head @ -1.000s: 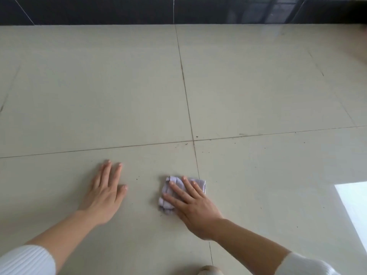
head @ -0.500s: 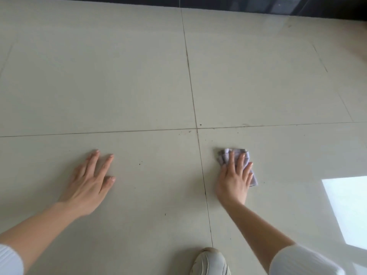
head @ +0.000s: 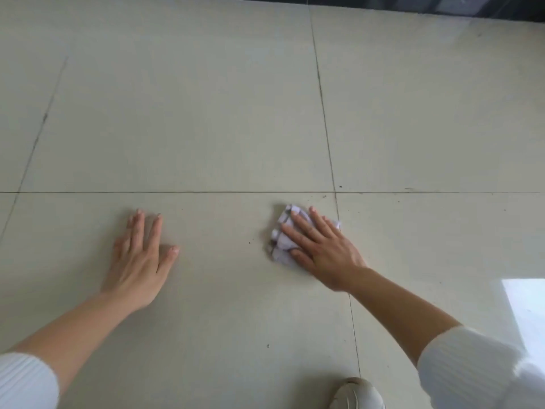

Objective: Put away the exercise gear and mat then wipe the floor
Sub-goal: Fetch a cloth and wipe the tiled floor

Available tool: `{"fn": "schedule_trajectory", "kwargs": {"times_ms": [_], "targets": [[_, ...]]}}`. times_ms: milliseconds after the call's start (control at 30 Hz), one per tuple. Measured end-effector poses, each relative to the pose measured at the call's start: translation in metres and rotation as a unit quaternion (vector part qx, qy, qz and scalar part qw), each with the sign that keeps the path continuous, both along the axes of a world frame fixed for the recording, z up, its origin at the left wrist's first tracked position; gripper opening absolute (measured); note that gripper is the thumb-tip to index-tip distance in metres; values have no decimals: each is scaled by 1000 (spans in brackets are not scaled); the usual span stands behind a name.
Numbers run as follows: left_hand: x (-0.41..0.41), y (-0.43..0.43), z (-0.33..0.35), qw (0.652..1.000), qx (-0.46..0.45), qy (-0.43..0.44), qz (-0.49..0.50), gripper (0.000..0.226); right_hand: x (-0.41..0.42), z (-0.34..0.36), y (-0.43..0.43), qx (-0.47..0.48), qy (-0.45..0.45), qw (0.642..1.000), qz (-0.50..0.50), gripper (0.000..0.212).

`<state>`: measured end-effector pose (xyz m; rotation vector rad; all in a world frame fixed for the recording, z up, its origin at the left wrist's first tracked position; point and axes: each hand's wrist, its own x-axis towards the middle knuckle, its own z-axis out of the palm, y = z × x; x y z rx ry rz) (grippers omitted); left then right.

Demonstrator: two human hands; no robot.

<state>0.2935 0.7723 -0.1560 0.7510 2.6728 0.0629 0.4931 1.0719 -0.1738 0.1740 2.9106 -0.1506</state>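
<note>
1. The right hand (head: 320, 249) lies flat, fingers straight and spread, pressing a crumpled pale lilac cloth (head: 284, 237) onto the floor (head: 206, 113).
2. The cloth sits just left of a tile seam, close under the crossing of two seams.
3. The left hand (head: 141, 258) rests flat on the tile, fingers straight, holding nothing, well apart from the cloth.
4. A white shoe (head: 356, 394) shows at the lower edge.
</note>
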Motion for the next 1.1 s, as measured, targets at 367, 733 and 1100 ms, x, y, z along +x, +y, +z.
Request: {"fn": "schedule_trajectory", "kwargs": {"times_ms": [367,733,1100], "targets": [[-12,-38,-4,999,-7,-9,37,103,-71,5,-103,-93,24,975,-201,53],[-15,-47,-12,997,42,5,63,93,-57,-9,-47,14,-28,973,228,54],[-31,-92,-22,989,12,49,137,91,-150,3,-118,-85,34,990,-105,53]]}}
